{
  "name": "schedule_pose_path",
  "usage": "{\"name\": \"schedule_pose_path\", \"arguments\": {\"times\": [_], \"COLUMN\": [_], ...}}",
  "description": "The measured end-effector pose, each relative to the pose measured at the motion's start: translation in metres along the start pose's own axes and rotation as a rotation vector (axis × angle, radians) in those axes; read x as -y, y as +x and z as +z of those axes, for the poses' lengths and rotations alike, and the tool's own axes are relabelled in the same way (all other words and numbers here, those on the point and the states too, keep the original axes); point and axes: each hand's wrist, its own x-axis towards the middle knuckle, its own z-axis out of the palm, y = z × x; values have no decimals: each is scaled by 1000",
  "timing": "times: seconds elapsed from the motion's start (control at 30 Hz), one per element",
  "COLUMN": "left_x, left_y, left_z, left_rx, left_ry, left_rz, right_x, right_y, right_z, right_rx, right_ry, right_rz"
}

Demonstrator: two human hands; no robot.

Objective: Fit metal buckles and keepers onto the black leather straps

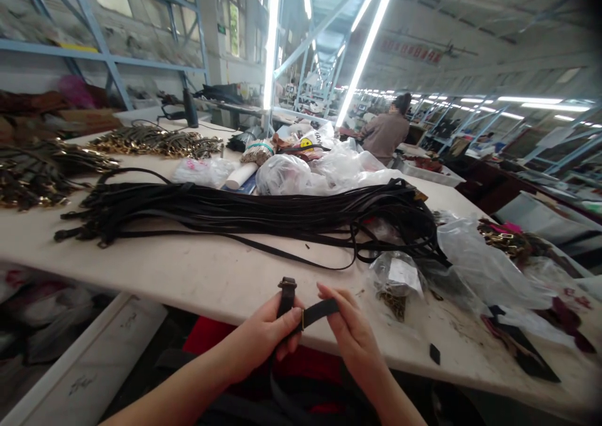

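Observation:
Both my hands meet at the near edge of the pale work table (197,269). My left hand (263,335) is closed around a dark leather strap (316,312), whose end with a small metal fitting (286,283) sticks up above my fingers. My right hand (350,329) pinches the same strap from the right side. A small brass-coloured ring sits on the strap between the two hands. The strap's tail drops down towards my lap.
A long bundle of black straps (244,209) lies across the table. Heaps of metal buckles (155,142) sit at the far left, plastic bags (324,169) in the middle, a bag of hardware (395,275) near my right hand. A person (385,131) works further back.

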Motion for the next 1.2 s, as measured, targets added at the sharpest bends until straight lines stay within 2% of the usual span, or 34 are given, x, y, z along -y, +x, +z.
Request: {"name": "schedule_pose_path", "arguments": {"times": [0.1, 0.2, 0.27, 0.37, 0.5, 0.57, 0.77, 1.0, 1.13, 1.2], "left_x": [-1, -6, -10, -13, -4, 0, -6, 8, 9, 3], "left_y": [-1, 2, 5, 11, 17, 17, 15, 19, 17, 13], "left_z": [0, -3, -7, -14, -20, -21, -19, -30, -24, -22], "left_rx": [23, -121, -232, -307, -299, -293, -398, -363, -285, -225], "left_ry": [99, 373, 599, 953, 1299, 1343, 1185, 1396, 1464, 1418], "left_rz": [50, 188, 240, 303, 400, 428, 403, 480, 396, 380], "right_x": [7, 12, 15, 19, 21, 21, 16, 14, 16, 18], "right_y": [4, 11, 18, 27, 33, 34, 35, 34, 35, 35], "right_z": [-1, 1, 3, 7, 10, 10, 15, 15, 15, 13], "right_rx": [69, -2, 66, 231, 257, 252, 243, 272, 146, 111], "right_ry": [279, 576, 726, 781, 851, 887, 908, 1002, 973, 902], "right_rz": [82, 210, 349, 498, 514, 520, 560, 556, 508, 465]}}
